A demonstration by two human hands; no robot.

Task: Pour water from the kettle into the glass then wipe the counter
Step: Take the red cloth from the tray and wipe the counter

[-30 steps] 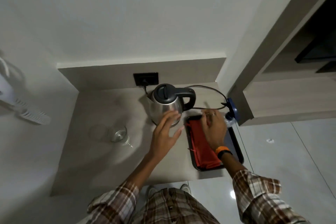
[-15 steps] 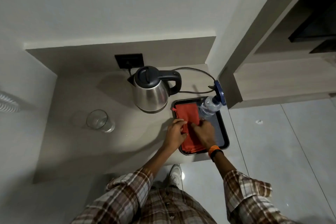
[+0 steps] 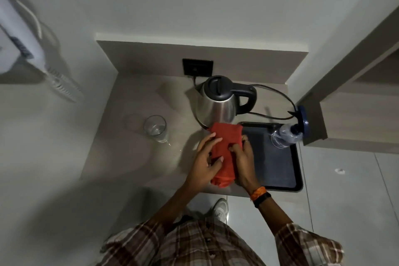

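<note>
Kettle (image 3: 220, 101) stands upright at the back of the counter (image 3: 133, 157): brushed steel body, rounded and tapering up to a black plastic lid, black loop handle pointing right, spout side facing left-back toward the wall socket (image 3: 197, 67). Black cord (image 3: 278, 93) loops from behind it to the right. Glass (image 3: 155, 128) is clear, cylindrical, upright, left of the kettle and well apart from it, with some water in the bottom; a few drops sit on the counter just right of its base. Counter is smooth, matte, beige-grey.

Cloth (image 3: 224, 153) is red, soft, creased, folded into a long strip; long axis runs from the front edge of the counter back to the kettle base, far end broader and touching or just in front of the kettle. It lies just left of the tray (image 3: 278, 170), a dark flat rounded-corner rectangle. Clear plastic bottle (image 3: 285, 138) with blue cap lies tilted at the tray's back right corner, cap pointing right.

Left hand (image 3: 206, 162) grips the cloth's left edge, fingers curled over it. Right hand (image 3: 243, 161) pinches the right edge, fingers bent in. Both hands hold the cloth between them. Plaid sleeves, orange and black bands on the right wrist.
</note>
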